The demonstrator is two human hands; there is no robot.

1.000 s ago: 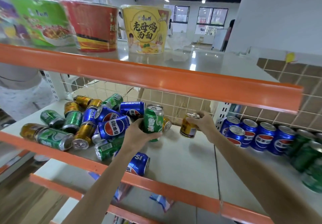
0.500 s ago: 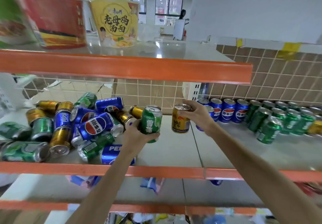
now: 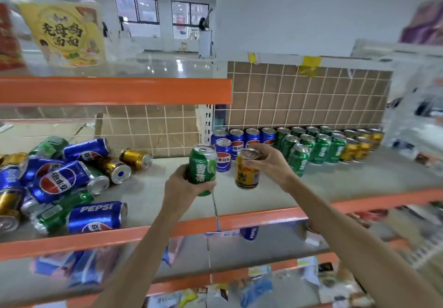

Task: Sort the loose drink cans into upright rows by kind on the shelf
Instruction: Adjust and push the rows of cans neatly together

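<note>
My left hand (image 3: 182, 185) grips a green can (image 3: 202, 167) upright above the middle of the shelf (image 3: 335, 180). Just to its right, my right hand (image 3: 271, 161) holds a gold can (image 3: 247, 171) by its top. A loose pile of blue, green and gold cans (image 3: 60, 178) lies on its side at the left. Along the back right stand upright rows: blue cans (image 3: 236, 140), then green cans (image 3: 316, 147), then gold cans (image 3: 359, 146).
An orange-edged upper shelf (image 3: 115, 91) overhangs the pile and carries a yellow noodle tub (image 3: 64, 34). A brown tiled panel (image 3: 306, 99) backs the rows. Blurred packets fill the lower shelves (image 3: 239, 255). Clear plastic wrap (image 3: 417, 106) crowds the far right.
Both hands have carried their cans rightward from the pile toward the upright rows. The view has swung right, bringing the green and gold rows fully into sight.
</note>
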